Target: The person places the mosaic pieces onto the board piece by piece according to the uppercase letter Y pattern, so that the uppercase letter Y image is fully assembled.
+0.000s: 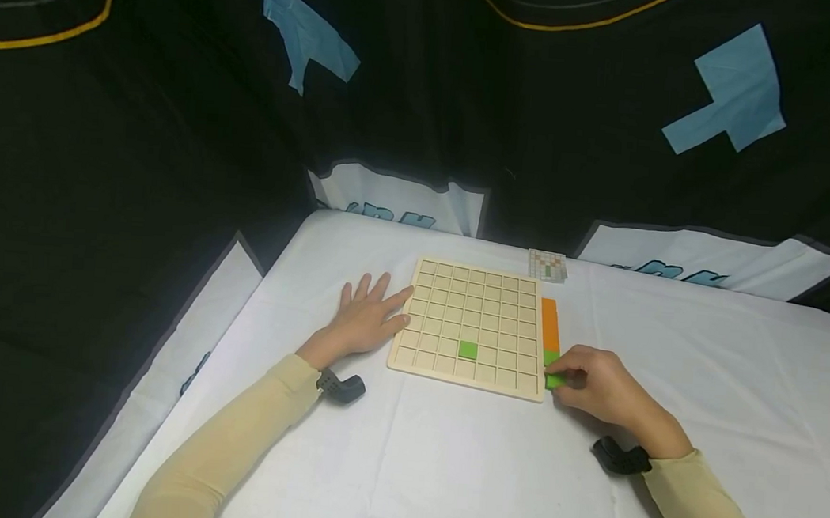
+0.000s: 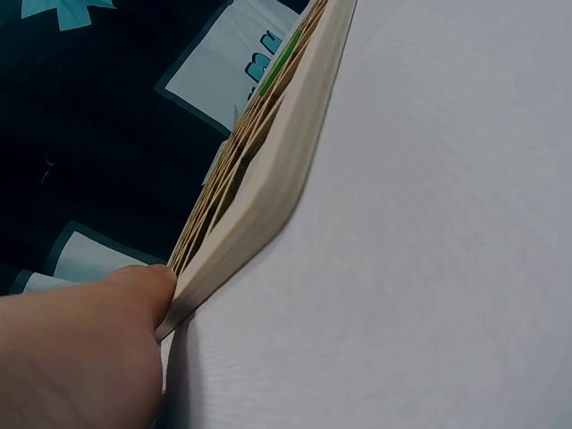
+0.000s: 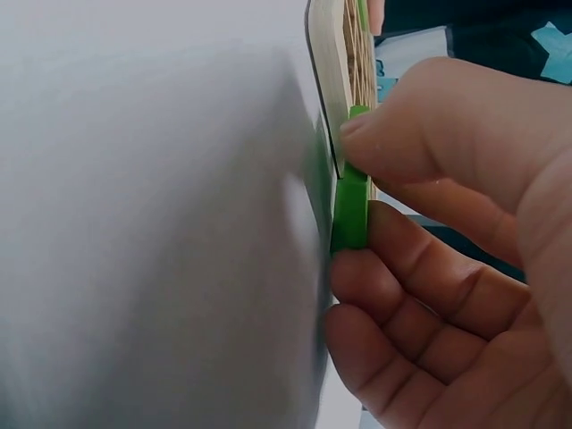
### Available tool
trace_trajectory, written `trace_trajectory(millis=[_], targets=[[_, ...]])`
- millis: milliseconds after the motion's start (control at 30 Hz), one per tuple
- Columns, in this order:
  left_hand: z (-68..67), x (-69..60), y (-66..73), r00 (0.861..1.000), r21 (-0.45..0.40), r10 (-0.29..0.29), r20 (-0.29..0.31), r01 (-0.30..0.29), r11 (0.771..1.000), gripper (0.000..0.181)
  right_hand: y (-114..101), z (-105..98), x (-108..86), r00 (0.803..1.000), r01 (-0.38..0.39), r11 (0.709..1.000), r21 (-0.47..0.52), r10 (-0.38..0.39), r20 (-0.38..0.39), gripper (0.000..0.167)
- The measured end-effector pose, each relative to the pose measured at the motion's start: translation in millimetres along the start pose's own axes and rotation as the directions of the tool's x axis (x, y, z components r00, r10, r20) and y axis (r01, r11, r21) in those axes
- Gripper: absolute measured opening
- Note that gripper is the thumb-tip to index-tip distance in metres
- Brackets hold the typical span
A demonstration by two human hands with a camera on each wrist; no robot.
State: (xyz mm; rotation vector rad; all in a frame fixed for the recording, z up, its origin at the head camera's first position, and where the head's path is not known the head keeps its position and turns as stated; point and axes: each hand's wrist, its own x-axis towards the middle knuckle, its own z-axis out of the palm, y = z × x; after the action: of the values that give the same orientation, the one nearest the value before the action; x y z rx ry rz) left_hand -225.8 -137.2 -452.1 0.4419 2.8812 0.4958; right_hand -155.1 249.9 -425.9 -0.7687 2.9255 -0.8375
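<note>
A pale wooden grid board [image 1: 450,314] lies on the white table, with one green square tile [image 1: 468,349] in a cell of its lower half. My left hand [image 1: 364,319] lies with fingers spread, its thumb and index finger touching the board's left edge. At the board's lower right corner my right hand [image 1: 600,385] pinches a green tile [image 3: 358,113] near the thumb. Just below it, another green tile [image 3: 350,214] shows by the curled fingers. An orange strip of tiles [image 1: 550,324] lies along the board's right edge, above the green ones.
A small card with a coloured grid pattern [image 1: 548,265] lies behind the board's top right corner. White cloth covers the table [image 1: 459,468]. Dark curtains [image 1: 424,117] with blue shapes hang behind and to the left.
</note>
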Motion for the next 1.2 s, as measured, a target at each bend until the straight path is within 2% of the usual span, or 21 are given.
trace_trajectory(millis=[500, 900, 1200], targets=[[-4.1, -2.5, 1.9, 1.000, -0.007, -0.003, -0.010, 0.003, 1.000, 0.062, -0.5, -6.5, 7.5, 0.999, 0.039, 0.999, -0.008, -0.039, -0.023, 0.027], [-3.2, -1.9, 1.8, 1.000, -0.001, -0.004, -0.007, 0.004, 1.000, 0.062, -6.6, -6.5, 29.2, 0.991, 0.121, 0.993, -0.006, -0.121, -0.053, 0.024], [-1.5, -1.1, 1.4, 1.000, -0.001, -0.011, 0.002, 0.011, 1.000, 0.062, -19.7, -6.8, 46.0, 0.998, 0.061, 0.998, 0.004, -0.061, 0.025, 0.023]])
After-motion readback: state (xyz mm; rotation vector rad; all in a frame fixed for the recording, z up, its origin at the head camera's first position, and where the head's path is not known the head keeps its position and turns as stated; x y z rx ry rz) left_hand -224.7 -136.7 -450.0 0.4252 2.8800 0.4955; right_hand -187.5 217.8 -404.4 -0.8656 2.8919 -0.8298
